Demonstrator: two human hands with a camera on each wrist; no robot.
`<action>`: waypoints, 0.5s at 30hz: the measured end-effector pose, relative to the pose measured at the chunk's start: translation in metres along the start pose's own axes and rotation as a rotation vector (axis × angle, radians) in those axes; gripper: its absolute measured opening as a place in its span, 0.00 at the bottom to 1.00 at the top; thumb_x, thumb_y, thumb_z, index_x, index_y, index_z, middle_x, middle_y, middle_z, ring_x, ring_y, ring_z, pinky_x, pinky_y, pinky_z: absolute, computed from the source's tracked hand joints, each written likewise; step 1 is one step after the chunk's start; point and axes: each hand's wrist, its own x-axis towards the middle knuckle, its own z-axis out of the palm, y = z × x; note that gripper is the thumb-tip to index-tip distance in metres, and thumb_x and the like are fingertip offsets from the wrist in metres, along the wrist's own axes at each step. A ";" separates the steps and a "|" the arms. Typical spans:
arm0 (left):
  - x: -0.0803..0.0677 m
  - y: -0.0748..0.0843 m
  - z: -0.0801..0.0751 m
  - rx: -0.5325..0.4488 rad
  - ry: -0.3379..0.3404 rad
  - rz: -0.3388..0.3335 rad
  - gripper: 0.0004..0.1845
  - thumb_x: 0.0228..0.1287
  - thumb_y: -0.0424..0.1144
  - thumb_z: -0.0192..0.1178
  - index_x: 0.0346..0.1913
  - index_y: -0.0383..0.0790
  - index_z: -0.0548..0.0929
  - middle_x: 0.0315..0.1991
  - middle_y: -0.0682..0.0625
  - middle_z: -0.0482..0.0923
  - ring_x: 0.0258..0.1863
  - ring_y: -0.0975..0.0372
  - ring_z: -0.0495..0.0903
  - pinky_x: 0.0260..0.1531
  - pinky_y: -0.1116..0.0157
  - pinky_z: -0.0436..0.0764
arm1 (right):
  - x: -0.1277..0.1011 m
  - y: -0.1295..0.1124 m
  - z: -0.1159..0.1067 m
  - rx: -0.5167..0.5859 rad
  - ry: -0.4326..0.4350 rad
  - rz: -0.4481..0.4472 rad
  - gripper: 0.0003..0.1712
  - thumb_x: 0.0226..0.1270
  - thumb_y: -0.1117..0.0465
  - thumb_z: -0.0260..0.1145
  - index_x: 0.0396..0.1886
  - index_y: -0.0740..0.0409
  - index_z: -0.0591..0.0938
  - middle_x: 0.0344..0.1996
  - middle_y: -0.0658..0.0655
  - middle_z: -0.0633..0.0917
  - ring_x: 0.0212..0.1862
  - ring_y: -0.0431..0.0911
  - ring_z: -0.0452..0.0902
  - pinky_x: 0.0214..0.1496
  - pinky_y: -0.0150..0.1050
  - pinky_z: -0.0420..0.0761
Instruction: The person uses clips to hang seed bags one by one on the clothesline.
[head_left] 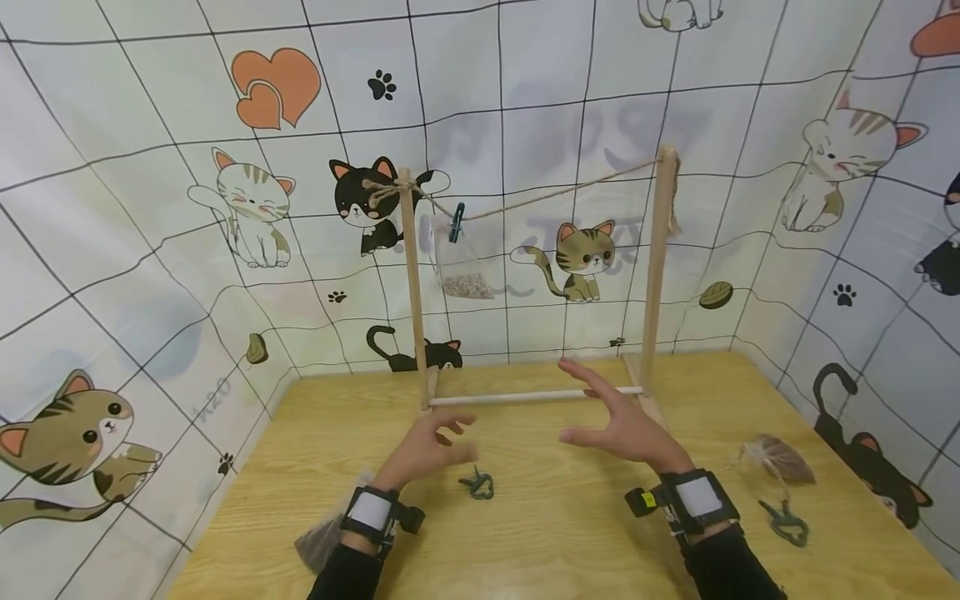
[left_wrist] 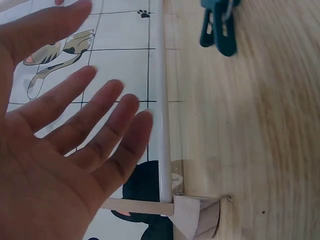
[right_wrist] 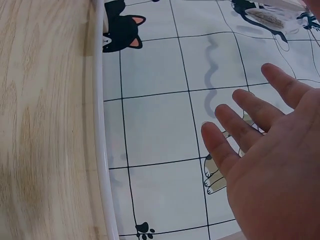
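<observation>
My left hand (head_left: 429, 450) hovers over the table with its fingers spread and relaxed, holding nothing. Just to its right a dark green clip (head_left: 478, 483) lies on the wood; the same clip shows at the top of the left wrist view (left_wrist: 220, 30). My right hand (head_left: 626, 421) is raised in front of the frame's right post, fingers apart and palm bare. Behind both hands, a teal clip (head_left: 456, 223) on a twine line (head_left: 558, 192) holds a clear bag of pale bits (head_left: 467, 286).
Wooden posts (head_left: 656, 275) and a white crossbar (head_left: 525, 398) form the frame. A bag with dark contents (head_left: 318, 543) lies by my left forearm. On the right are another bag (head_left: 783, 460) and a green clip (head_left: 787, 527). Cat-print cloth walls surround the table (head_left: 555, 542).
</observation>
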 end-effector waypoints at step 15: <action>0.000 0.000 0.015 0.248 -0.230 -0.024 0.32 0.44 0.39 0.83 0.57 0.42 0.87 0.46 0.46 0.79 0.41 0.59 0.78 0.35 0.67 0.79 | 0.002 -0.002 0.008 0.003 -0.034 -0.015 0.55 0.63 0.54 0.78 0.83 0.38 0.56 0.84 0.52 0.54 0.82 0.57 0.53 0.77 0.67 0.62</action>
